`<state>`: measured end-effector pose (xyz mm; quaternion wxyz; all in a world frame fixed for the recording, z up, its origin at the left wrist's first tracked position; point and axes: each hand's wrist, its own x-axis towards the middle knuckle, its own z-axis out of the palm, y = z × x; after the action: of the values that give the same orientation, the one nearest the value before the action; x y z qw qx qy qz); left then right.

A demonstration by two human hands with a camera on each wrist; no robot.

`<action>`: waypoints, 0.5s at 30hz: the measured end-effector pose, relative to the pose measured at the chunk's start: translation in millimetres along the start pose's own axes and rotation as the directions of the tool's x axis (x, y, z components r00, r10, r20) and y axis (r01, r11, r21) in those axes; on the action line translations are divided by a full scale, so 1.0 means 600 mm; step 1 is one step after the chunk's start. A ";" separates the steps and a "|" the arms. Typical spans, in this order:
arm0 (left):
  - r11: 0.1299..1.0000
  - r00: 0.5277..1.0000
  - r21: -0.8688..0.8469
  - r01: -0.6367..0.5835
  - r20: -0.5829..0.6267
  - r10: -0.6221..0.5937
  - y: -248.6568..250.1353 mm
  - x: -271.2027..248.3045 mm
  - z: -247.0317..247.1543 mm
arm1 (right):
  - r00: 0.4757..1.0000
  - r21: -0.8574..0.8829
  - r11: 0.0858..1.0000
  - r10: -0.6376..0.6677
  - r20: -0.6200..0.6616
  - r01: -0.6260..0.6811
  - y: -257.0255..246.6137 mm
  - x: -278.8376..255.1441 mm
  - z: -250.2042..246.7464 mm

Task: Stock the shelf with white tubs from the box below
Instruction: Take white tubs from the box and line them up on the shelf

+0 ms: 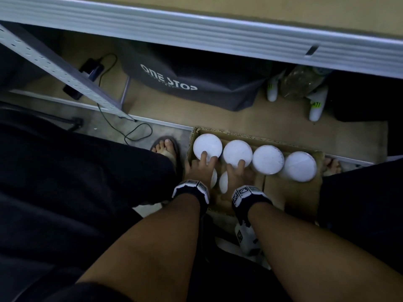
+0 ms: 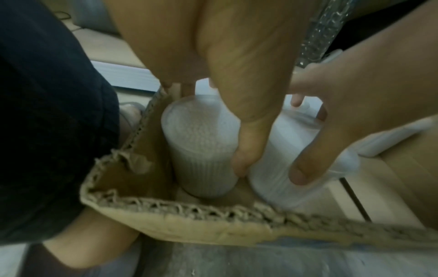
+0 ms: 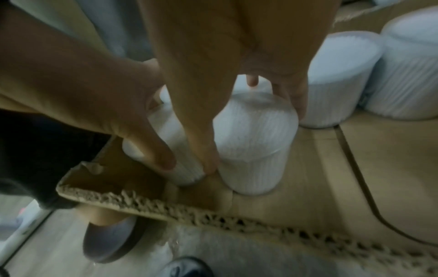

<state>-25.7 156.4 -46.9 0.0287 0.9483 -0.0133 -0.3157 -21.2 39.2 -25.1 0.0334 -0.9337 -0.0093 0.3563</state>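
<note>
An open cardboard box (image 1: 239, 135) on the floor holds several white ribbed tubs; a back row shows its round lids (image 1: 268, 159). Both my hands reach down into the box's near left corner. My left hand (image 1: 199, 167) grips one tub (image 2: 201, 146), thumb down its side and fingers over the lid. My right hand (image 1: 238, 171) grips the neighbouring tub (image 3: 253, 142) the same way. Both gripped tubs stand on the box floor, mostly hidden under my hands in the head view. The shelf's pale front edge (image 1: 196, 29) runs across the top.
Under the shelf lie a dark bag lettered ONE STOP (image 1: 174, 83), a charger with cable (image 1: 91, 68) and white bottles (image 1: 316, 105). A perforated metal upright (image 1: 54, 68) slants at left. My sandalled foot (image 1: 168, 149) stands just left of the box.
</note>
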 end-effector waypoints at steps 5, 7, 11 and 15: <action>1.000 0.994 -0.008 -0.024 0.109 0.025 -0.006 -0.005 -0.028 | 0.998 0.056 0.997 -0.056 0.036 0.054 0.006 -0.008 -0.007; 0.999 0.989 -0.033 -0.033 0.143 0.037 -0.007 -0.011 -0.045 | 0.993 0.064 0.996 -0.061 0.105 0.054 0.016 -0.011 -0.016; 0.995 0.984 -0.096 -0.024 0.175 0.040 -0.005 -0.022 -0.080 | 0.984 0.102 0.993 -0.071 0.167 0.054 0.032 -0.019 -0.051; 0.991 0.990 -0.132 -0.016 0.140 0.035 0.001 -0.041 -0.119 | 0.981 0.071 0.997 -0.050 0.185 0.037 0.042 -0.039 -0.104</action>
<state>-2.8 160.4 24.6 0.0939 0.9194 -0.0067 -0.3819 2.8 9.4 34.8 0.0718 -0.8941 -0.0207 0.4416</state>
